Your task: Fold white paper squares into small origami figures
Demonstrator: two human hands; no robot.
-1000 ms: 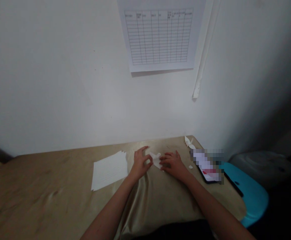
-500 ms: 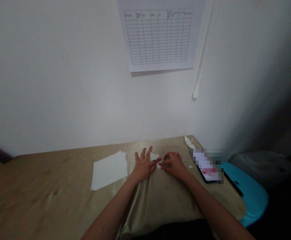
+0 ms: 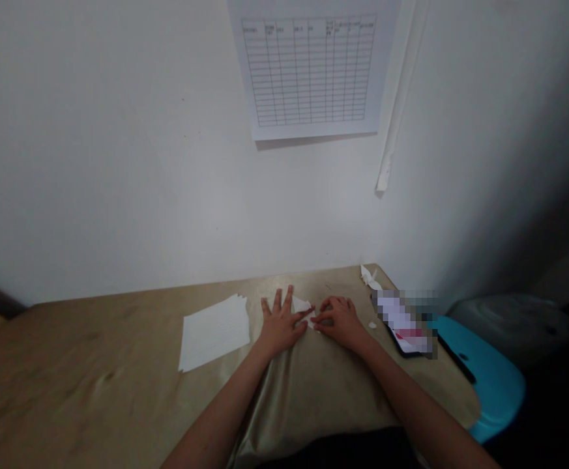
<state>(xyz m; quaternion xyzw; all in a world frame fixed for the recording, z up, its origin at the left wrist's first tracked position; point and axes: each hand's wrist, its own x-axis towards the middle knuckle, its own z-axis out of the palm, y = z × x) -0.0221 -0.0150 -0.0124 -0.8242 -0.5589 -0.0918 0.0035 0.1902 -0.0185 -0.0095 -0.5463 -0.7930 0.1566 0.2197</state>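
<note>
Head view: on satin tablecloth (image 3: 108, 417), between left hand (image 3: 280, 326), spread wide, and right hand (image 3: 340, 322), curled with unclear grip, take small white paper (image 3: 302, 305) by edges, as probably light and easily torn.

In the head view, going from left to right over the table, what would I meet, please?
White sheets, left hand, small white paper, right hand, paper scrap, phone-like device, then, beyond the table, turquoise object.
</note>
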